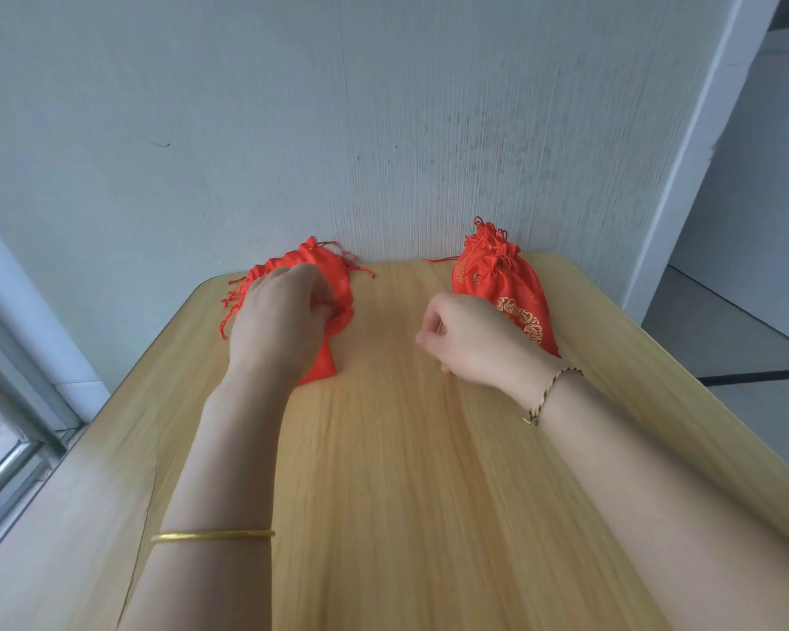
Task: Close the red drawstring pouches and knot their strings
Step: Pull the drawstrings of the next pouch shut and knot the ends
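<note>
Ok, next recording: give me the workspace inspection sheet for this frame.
Surface: light wooden table, its far edge against the wall.
Job's things: left pouch pile, strings loose; right pouch pile at the far edge, tops gathered.
Clutter: nothing seen.
Hands: left hand grips the left pouch pile; right hand over the table, fingers curled, nothing seen in it.
Cables: nothing seen.
Surroundings: grey wall behind, window on the left.
</note>
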{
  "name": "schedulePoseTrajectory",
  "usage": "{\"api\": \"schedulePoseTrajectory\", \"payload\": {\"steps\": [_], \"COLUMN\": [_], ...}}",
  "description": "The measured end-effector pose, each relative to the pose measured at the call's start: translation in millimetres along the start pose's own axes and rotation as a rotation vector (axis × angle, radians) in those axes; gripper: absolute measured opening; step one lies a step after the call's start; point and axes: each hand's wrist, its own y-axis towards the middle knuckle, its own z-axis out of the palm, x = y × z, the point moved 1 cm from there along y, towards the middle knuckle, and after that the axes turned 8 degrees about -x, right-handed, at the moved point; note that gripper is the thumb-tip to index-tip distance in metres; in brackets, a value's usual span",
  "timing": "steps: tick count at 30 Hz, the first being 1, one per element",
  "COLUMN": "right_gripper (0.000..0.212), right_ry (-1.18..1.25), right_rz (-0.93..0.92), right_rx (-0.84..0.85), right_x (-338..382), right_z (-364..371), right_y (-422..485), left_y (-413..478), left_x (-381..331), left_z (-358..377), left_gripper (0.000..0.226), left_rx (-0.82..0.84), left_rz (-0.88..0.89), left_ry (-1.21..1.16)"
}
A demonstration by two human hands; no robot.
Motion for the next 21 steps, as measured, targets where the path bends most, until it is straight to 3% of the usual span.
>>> {"api": "schedulePoseTrajectory", "payload": {"steps": [2, 6, 8, 12, 15, 21], "right_gripper": [0.014, 0.018, 0.018, 0.012, 0.024, 0.038], "right_ry": [0.043, 0.086, 0.072, 0.098, 0.117, 0.140], "right_rz": [0.029, 0.087, 0.101, 0.093, 0.106, 0.076], "right_rx": [-0.047, -0.057, -0.026, 0.014, 0.044, 0.054], "right_x": [-2, -5, -6, -5, -3, -2], "right_z": [-1, -2, -2, -1, -1, -2], "right_y": [3, 6, 4, 1, -1, -2], "left_y": [-2, -18, -18, -10, -13, -18], "left_x": [-13, -31, -27, -6, 3, -1], "left_z": [-4, -3, 5, 20, 28, 34], "left_gripper": [0.015, 0.013, 0.013, 0.036, 0.055, 0.054], "left_rx": [0.205, 0.726, 0.704, 0.431, 0.457, 0.451], "left_rz": [0.066, 0.002, 0.022, -0.067, -0.193, -0.228], "left_ry": [-0.187, -0.387, -0.323, -0.118, -0.102, -0.040]}}
